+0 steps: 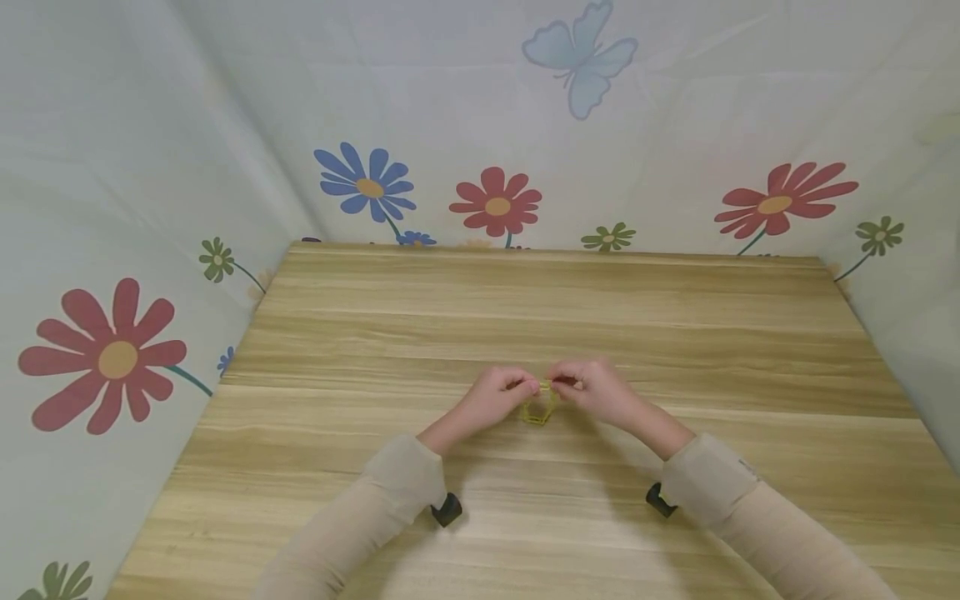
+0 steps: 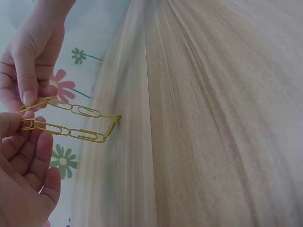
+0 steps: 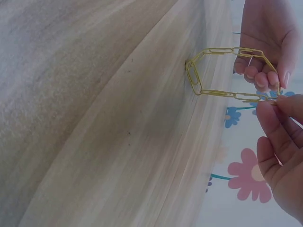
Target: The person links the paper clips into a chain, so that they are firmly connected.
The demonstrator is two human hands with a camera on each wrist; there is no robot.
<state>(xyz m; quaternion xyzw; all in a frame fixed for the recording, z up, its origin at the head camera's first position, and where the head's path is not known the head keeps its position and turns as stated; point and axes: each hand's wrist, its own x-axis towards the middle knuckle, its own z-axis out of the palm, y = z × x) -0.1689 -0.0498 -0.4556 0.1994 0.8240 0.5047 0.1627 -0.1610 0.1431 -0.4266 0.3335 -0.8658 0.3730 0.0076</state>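
Note:
A chain of several yellow paper clips hangs in a loop between my two hands, a little above the wooden table. My left hand pinches one end of the chain between thumb and fingers. With thumb and forefinger, my right hand pinches the other end close by. In the left wrist view the linked paper clips sag away from the fingertips, and the bottom of the loop is near or on the tabletop. The right wrist view has the chain from the other side; the fingertips cover its end clips.
The wooden table spreads around both hands. White cloth walls printed with flowers and a butterfly stand along its back and sides. Each sleeve cuff carries a small black device, the left one and the right one.

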